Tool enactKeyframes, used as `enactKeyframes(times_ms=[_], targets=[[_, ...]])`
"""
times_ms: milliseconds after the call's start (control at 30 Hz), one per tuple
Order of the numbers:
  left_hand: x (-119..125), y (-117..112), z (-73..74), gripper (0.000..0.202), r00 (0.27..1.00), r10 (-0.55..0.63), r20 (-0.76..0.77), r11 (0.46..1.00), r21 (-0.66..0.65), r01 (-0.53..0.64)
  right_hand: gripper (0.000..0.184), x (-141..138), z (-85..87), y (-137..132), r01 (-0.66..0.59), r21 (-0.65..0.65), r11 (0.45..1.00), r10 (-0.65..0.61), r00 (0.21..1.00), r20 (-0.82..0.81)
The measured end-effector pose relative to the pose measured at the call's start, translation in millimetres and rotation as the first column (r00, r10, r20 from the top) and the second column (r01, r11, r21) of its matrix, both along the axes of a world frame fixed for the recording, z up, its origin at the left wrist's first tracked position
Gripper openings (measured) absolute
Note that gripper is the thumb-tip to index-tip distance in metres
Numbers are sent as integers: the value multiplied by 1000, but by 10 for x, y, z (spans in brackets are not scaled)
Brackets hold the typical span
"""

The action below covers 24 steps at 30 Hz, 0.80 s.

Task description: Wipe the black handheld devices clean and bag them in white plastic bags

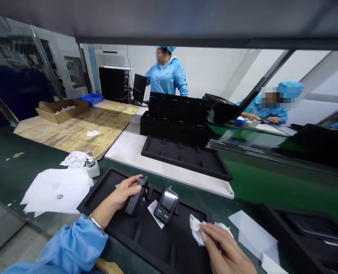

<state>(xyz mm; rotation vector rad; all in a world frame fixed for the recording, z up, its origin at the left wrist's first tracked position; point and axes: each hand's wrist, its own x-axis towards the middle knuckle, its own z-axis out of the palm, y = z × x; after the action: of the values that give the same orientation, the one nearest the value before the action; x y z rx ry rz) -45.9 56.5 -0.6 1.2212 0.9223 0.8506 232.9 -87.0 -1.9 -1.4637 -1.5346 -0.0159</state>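
In my left hand (126,192) is a black two-way radio (136,198), tilted on its edge above the black foam tray (154,249), fingers wrapped round its upper end. A second two-way radio (166,204) with a screen and stub antenna lies face up in the tray, partly over a small printed paper slip (154,215). At the tray's right side my right hand (223,245) pinches a crumpled white wipe (196,229) between thumb and fingers. The wipe is apart from both radios.
White paper sheets (57,192) lie left of the tray, beside a pump bottle (92,169). An empty-looking foam tray (183,154) and stacked black trays (174,125) stand behind. Another tray (308,228) is at right. Two co-workers in blue (169,76) are beyond the bench.
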Motion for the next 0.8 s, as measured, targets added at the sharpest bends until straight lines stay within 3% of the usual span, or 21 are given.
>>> enactKeyframes(times_ms=[100,200,300,400,500,600,700,800], targets=[[-21,-198,-19,80,909,-200,365,952,-146,268,14,-460,342,329,-223,106,969,230,971,-68],[16,-341,-78,65,764,-244,597,877,-200,437,25,-861,564,608,-424,156,892,423,905,39],[17,-396,-102,61,722,-250,646,845,-219,488,27,-1035,599,714,-543,169,823,500,833,238],[-39,-383,-94,65,703,-220,676,849,-221,479,26,-948,504,652,-561,133,817,499,803,326],[-77,-348,-116,71,674,-200,711,840,-230,492,28,-795,442,572,-521,71,851,469,812,347],[-41,-340,-194,69,647,-222,730,811,-230,538,29,-812,502,579,-471,85,878,429,853,297],[15,-360,-269,59,653,-236,720,783,-256,566,27,-964,597,652,-529,123,840,482,831,278],[17,-373,-262,61,669,-220,710,790,-272,549,25,-1016,605,668,-578,92,811,527,789,316]])
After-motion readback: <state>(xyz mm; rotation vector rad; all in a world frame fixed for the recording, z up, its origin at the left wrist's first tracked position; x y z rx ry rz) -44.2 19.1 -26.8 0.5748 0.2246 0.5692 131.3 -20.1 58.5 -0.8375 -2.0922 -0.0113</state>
